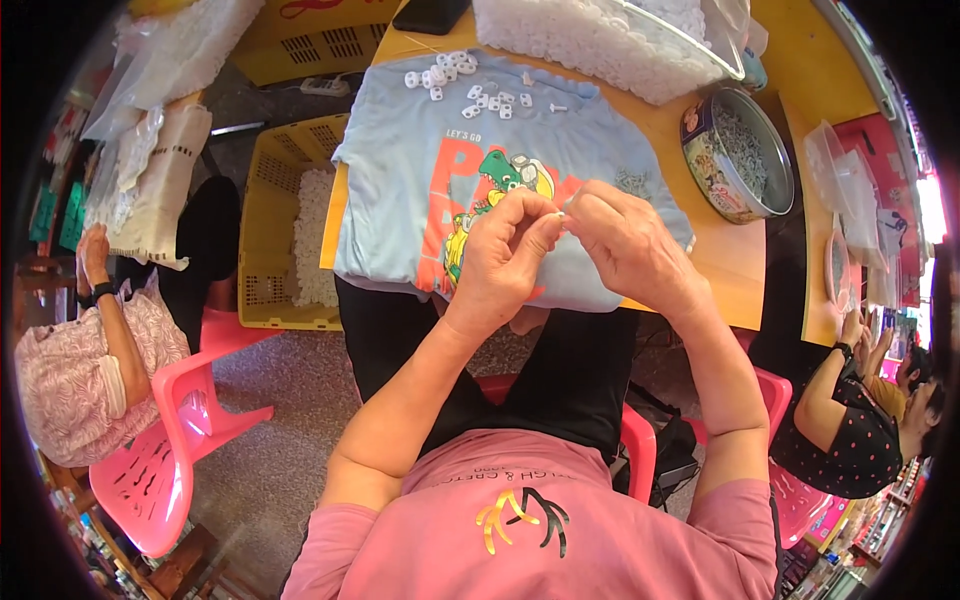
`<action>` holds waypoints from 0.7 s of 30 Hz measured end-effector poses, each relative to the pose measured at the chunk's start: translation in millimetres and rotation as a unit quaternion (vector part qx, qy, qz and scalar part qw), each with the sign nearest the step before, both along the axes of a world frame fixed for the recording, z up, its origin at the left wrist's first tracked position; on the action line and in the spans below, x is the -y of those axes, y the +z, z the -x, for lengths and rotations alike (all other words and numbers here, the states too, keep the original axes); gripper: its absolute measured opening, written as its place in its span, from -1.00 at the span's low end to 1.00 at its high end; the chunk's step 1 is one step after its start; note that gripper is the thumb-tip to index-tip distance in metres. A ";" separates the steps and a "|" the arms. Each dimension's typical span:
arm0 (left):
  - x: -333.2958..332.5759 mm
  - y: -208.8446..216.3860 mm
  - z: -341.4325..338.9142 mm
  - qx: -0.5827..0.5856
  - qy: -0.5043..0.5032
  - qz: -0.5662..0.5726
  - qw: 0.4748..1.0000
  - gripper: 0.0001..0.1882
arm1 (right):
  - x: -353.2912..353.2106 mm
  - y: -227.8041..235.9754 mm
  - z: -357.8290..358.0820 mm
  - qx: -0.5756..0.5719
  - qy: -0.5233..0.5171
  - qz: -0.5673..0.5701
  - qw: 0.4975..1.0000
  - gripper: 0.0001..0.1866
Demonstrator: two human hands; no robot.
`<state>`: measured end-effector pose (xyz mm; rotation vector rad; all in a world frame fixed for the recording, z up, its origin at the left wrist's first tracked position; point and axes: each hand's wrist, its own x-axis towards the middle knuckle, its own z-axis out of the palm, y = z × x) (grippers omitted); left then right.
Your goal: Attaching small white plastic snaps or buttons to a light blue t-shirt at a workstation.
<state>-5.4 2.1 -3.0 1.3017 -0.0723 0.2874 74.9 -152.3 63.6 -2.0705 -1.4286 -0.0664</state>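
My left hand (pixel 500 262) and my right hand (pixel 637 247) meet above a light blue T-shirt (pixel 385 165) spread over the table. Thumb and fingers are pinched together on each hand. A tiny whitish piece (pixel 562 216) shows between the fingertips, mostly covered by them. Farther back on the shirt lie several small white plastic parts with holes (pixel 440 75), and a looser group of white parts (pixel 495 101) beside them. One part with a metal pin (pixel 558 107) lies apart to the right. Beyond my right hand is a small heap of metal screws or pins (pixel 632 183).
A round tin (pixel 712 170) of small metal pieces stands on the yellow table (pixel 735 285) at right. Behind is a large container (pixel 590 45) of white parts, near a dark phone (pixel 430 14). A yellow crate (pixel 262 215) sits at left. People sit on both sides.
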 end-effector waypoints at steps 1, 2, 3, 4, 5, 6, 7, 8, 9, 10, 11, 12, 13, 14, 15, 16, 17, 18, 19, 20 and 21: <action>-0.5 1.0 0.7 0.001 0.003 0.000 1.000 -0.91 | -0.5 0.6 1.3 -0.014 -0.010 -0.005 1.000 -0.89; -1.2 5.6 1.6 -0.019 -0.009 0.009 1.000 -0.92 | -0.5 1.2 2.2 -0.013 -0.007 -0.006 1.000 -0.89; -1.7 8.7 2.6 -0.039 -0.021 0.018 0.999 -0.93 | 0.0 1.8 3.0 -0.021 -0.009 -0.007 1.000 -0.89; -2.1 8.7 3.0 -0.038 -0.019 0.017 0.999 -0.93 | 0.6 2.6 3.7 -0.029 -0.010 -0.009 0.999 -0.90; -2.6 7.6 2.3 -0.042 -0.028 0.018 0.999 -0.92 | 0.9 3.8 4.0 -0.027 -0.009 -0.009 1.000 -0.90; -2.8 7.5 1.9 -0.046 -0.038 0.019 0.998 -0.92 | 1.4 4.9 4.3 -0.031 -0.013 -0.003 0.999 -0.90; -2.3 8.0 2.1 -0.045 -0.038 0.018 0.998 -0.92 | 2.2 5.9 4.4 -0.034 -0.018 0.003 0.999 -0.90; -1.6 9.0 2.7 -0.049 -0.036 0.024 0.998 -0.91 | 2.9 7.1 4.1 -0.034 -0.018 0.002 0.999 -0.90; -0.9 9.4 3.1 -0.053 -0.034 0.029 0.998 -0.90 | 3.5 8.2 2.7 -0.039 -0.014 -0.001 0.999 -0.90; -0.9 8.3 1.4 -0.053 -0.036 0.029 0.998 -0.90 | 3.9 9.2 0.5 -0.045 -0.010 -0.005 0.999 -0.88; 0.0 6.1 0.6 -0.042 -0.029 0.040 0.998 -0.89 | 4.8 10.7 -0.9 -0.049 -0.014 -0.003 0.999 -0.88; 0.8 4.3 0.1 -0.032 -0.023 0.052 0.998 -0.88 | 4.9 13.0 -4.5 -0.062 -0.008 0.006 0.998 -0.85; 0.7 2.9 0.9 -0.036 -0.027 0.054 0.998 -0.88 | 5.1 14.6 -6.9 -0.076 -0.002 0.015 0.997 -0.82; -0.5 3.6 -0.6 -0.034 -0.023 0.050 0.998 -0.87 | 5.3 15.5 -9.4 -0.078 -0.006 0.011 0.997 -0.79; -0.8 3.9 -1.5 -0.033 -0.018 0.046 0.998 -0.86 | 6.5 16.0 -10.6 -0.080 -0.009 0.013 0.997 -0.79; 0.2 3.5 -1.6 -0.029 -0.018 0.052 0.998 -0.86 | 7.9 16.4 -11.4 -0.082 -0.017 0.013 0.996 -0.79; 0.5 2.7 -2.0 -0.030 -0.020 0.053 0.998 -0.86 | 8.5 16.6 -11.6 -0.084 -0.023 0.012 0.996 -0.79; 0.6 2.2 -2.5 -0.027 -0.020 0.050 0.998 -0.86 | 8.9 17.2 -11.2 -0.085 -0.024 0.013 0.996 -0.79; 0.7 2.0 -2.7 -0.024 -0.020 0.047 0.998 -0.86 | 8.7 17.9 -10.9 -0.062 -0.019 0.018 0.998 -0.80; 0.5 2.7 -2.1 -0.024 -0.020 0.047 0.998 -0.86 | 8.3 18.0 -10.4 -0.039 -0.014 0.024 0.999 -0.81; 0.1 4.3 -1.5 -0.023 -0.019 0.037 0.999 -0.86 | 7.7 18.1 -9.5 -0.039 -0.014 0.024 0.999 -0.81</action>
